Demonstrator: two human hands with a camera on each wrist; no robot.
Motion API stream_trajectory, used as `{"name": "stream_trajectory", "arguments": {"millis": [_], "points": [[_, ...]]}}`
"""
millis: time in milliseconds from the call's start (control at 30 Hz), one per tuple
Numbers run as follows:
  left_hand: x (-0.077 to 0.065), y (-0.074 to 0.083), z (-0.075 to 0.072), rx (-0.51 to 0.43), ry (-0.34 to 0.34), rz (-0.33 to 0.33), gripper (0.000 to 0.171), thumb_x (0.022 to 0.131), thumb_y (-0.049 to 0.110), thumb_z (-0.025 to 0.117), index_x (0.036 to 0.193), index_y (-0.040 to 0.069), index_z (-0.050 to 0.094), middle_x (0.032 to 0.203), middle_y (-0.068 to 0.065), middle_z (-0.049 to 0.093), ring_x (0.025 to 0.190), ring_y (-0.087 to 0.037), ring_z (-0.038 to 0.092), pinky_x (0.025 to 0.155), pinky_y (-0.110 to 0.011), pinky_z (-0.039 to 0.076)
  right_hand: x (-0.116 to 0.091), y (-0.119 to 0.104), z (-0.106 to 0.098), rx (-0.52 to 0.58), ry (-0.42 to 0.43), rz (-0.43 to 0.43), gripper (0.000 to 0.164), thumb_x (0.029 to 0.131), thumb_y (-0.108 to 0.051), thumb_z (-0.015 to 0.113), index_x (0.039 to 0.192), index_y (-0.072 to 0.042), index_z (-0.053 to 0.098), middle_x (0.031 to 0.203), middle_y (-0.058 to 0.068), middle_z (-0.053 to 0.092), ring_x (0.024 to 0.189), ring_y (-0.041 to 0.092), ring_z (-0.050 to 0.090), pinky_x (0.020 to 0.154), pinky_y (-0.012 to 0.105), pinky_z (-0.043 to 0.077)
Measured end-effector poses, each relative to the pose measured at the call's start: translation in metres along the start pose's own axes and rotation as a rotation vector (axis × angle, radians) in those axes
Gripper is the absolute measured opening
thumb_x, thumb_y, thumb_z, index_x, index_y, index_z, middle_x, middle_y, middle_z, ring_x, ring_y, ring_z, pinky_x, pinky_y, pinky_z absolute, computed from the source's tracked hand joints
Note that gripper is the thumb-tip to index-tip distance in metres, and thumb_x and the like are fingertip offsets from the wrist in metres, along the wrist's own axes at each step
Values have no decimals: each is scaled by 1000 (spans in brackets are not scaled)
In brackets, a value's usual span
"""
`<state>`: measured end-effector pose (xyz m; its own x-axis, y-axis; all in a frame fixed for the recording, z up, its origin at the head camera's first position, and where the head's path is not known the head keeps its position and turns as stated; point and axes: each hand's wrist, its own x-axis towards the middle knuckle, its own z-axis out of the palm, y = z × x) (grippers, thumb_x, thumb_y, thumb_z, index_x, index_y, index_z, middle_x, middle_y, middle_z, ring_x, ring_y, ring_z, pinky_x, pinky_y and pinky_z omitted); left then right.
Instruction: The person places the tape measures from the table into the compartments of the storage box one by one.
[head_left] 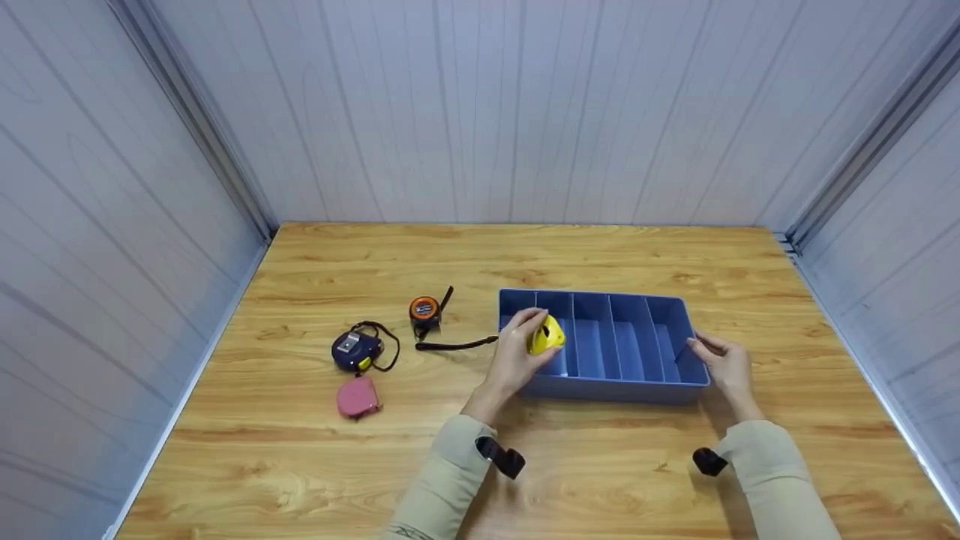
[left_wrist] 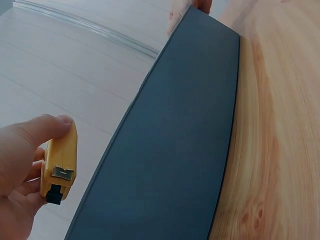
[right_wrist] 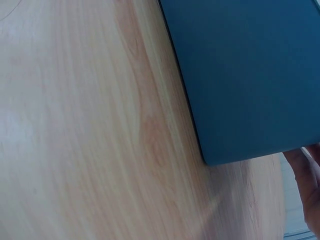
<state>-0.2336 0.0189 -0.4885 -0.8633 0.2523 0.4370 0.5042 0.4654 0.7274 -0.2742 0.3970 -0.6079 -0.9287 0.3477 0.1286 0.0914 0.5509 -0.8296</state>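
Note:
My left hand [head_left: 516, 352] holds a yellow tape measure [head_left: 547, 335] over the left part of a blue divided tray [head_left: 615, 391]. In the left wrist view the yellow tape measure [left_wrist: 62, 155] is gripped between thumb and fingers, its metal hook and black stop facing the camera, above the tray's rim. At the tray's right end, my right hand [head_left: 727, 371] pinches the wall, thumb at the rim and fingers outside. The right wrist view shows the tray's front corner [right_wrist: 240, 100], with part of the right hand [right_wrist: 305, 175] behind it.
Left of the tray on the wooden table [head_left: 247, 465] lie an orange-and-black tape measure [head_left: 425, 311], a dark blue one [head_left: 355, 350] with a looped cord, and a pink one [head_left: 358, 397]. A black strap [head_left: 457, 346] stretches toward my left hand. Pale panels [head_left: 480, 112] enclose the table.

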Motion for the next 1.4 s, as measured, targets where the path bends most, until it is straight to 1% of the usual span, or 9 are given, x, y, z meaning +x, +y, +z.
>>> {"name": "stream_trajectory", "arguments": {"millis": [300,400,500,533,600,633,733,800,1400], "points": [[12,3,10,16,-27,-27,55,74,16,72,122,0,52,120,-8,49,109,-17,48,87,-17,39,0,1,-1,-11,7,11,48,77,-44,63,113,-12,63,104,9,63,87,4,60,65,11,46],[15,3,13,32,-29,-26,55,73,16,72,122,0,53,119,-8,50,108,-17,48,87,-17,40,-1,0,-2,14,15,-14,49,75,-46,63,111,-13,64,102,3,64,83,-2,58,65,9,45],[17,2,15,52,-36,-21,55,73,16,73,121,-1,53,119,-9,50,108,-18,49,87,-18,40,-19,-37,-12,29,-27,0,46,79,-39,63,112,-8,62,104,7,62,83,-4,57,67,10,45],[18,1,16,59,-38,-18,55,73,16,73,121,-2,53,118,-9,50,107,-18,49,87,-18,40,-20,-39,-13,36,-30,-7,46,78,-40,63,112,-8,62,102,4,63,81,-5,57,66,9,45],[20,0,17,72,-41,-8,55,72,16,73,120,-3,53,118,-10,51,107,-19,49,87,-19,40,-23,-46,-16,41,-51,-1,46,80,-36,63,113,-5,61,104,8,62,84,-1,58,68,12,46],[20,0,17,80,-43,-4,55,72,15,74,120,-3,53,117,-10,51,107,-20,50,87,-19,40,-22,-45,-15,34,-51,2,45,80,-34,64,113,-3,61,105,10,61,84,1,59,68,13,46],[22,-2,19,100,-47,4,55,71,15,74,119,-4,54,117,-11,51,107,-20,50,87,-19,40,-5,-9,-5,15,2,-43,48,76,-41,65,110,-7,64,98,4,65,80,-3,59,64,11,46],[22,-2,19,109,-56,1,55,71,14,74,119,-3,54,117,-12,51,107,-21,50,87,-19,40,-2,-1,-2,4,23,-65,46,76,-40,66,109,-8,65,97,7,65,78,-3,59,62,10,45],[28,-2,25,286,-226,-94,56,72,17,74,123,3,53,121,-7,48,111,-19,45,90,-24,39,-2,-2,1,20,22,-9,49,76,-43,64,110,-8,64,100,9,64,80,-2,58,63,10,45]]}}
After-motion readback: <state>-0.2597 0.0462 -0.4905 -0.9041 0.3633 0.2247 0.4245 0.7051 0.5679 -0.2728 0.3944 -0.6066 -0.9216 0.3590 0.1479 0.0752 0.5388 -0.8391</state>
